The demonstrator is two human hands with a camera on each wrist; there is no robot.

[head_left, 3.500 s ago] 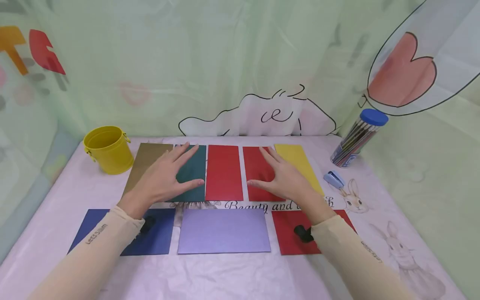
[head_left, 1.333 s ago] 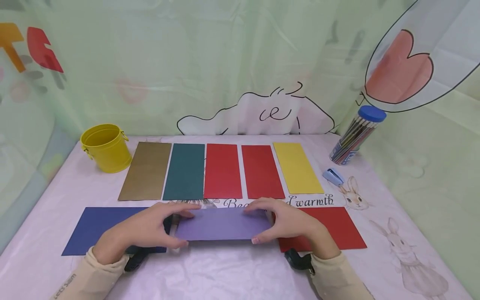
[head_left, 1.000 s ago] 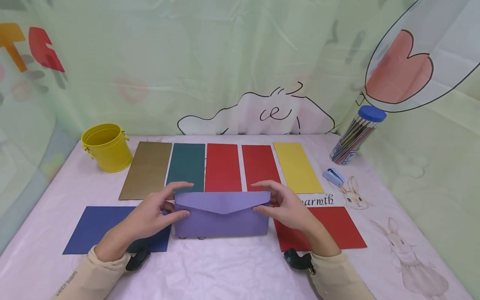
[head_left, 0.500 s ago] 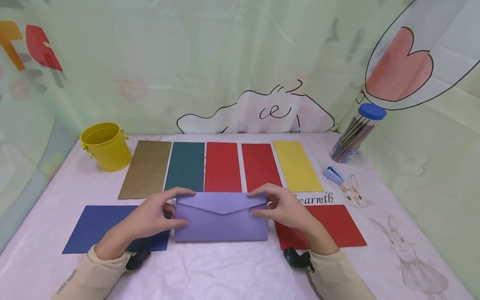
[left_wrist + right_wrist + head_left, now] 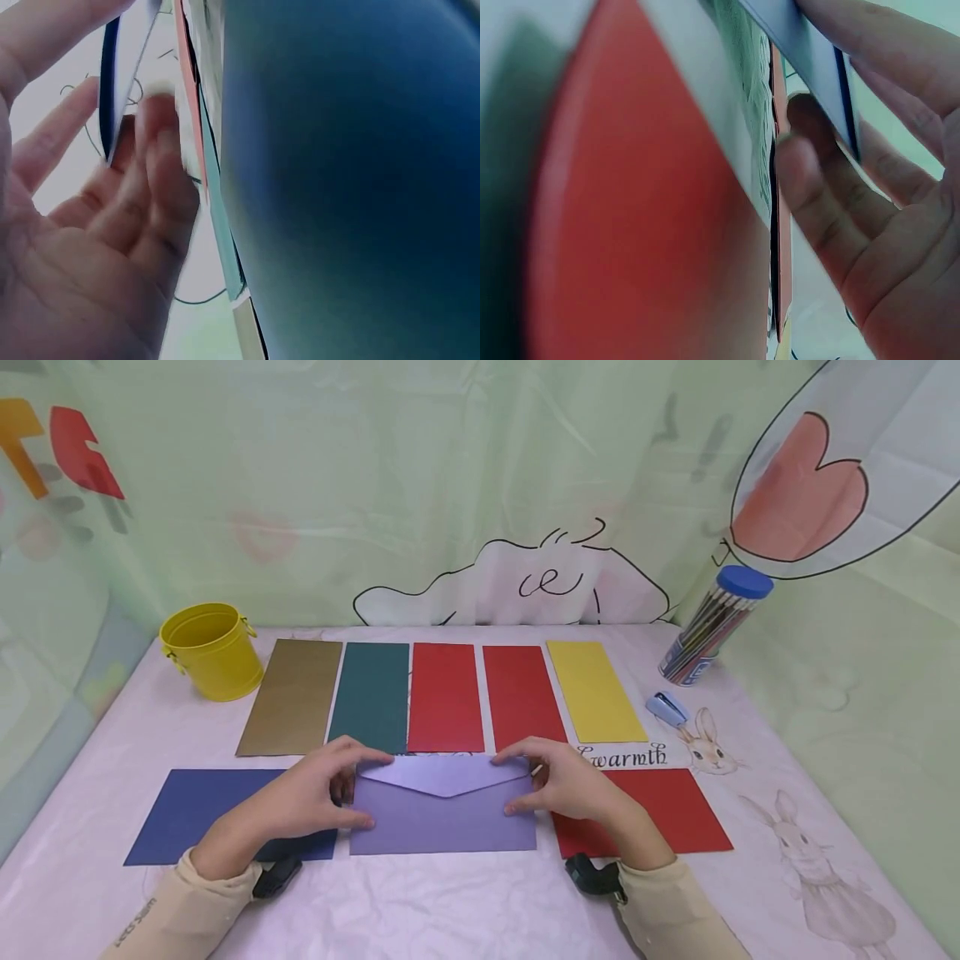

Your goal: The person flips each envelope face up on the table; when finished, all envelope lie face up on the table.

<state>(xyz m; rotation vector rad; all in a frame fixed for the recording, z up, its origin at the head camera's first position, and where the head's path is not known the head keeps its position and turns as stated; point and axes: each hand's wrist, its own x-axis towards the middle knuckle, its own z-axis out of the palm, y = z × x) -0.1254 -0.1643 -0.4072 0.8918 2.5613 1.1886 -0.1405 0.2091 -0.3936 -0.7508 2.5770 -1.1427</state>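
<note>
A purple envelope (image 5: 442, 817) lies flap side up in the near row, its far edge raised a little off the cloth. My left hand (image 5: 371, 789) pinches its left end, thumb on top and fingers over the far edge. My right hand (image 5: 506, 783) pinches the right end in the same way. In the left wrist view the curled fingers (image 5: 161, 172) hold the thin envelope edge (image 5: 124, 67). The right wrist view shows that hand's fingers (image 5: 817, 195) under the envelope edge (image 5: 810, 52). A blue envelope (image 5: 202, 814) lies to the left and a red envelope (image 5: 667, 810) to the right.
Behind the hands lies a row of upright envelopes: gold (image 5: 294, 693), dark green (image 5: 371, 693), two red (image 5: 446, 693), and yellow (image 5: 595, 689). A yellow bucket (image 5: 210, 652) stands back left. A tube of pencils (image 5: 712, 627) and a small blue stapler (image 5: 666, 708) sit back right.
Both hands came back from the far row, picked up the purple envelope, turned it flap side up and lowered it nearly flat on the cloth.
</note>
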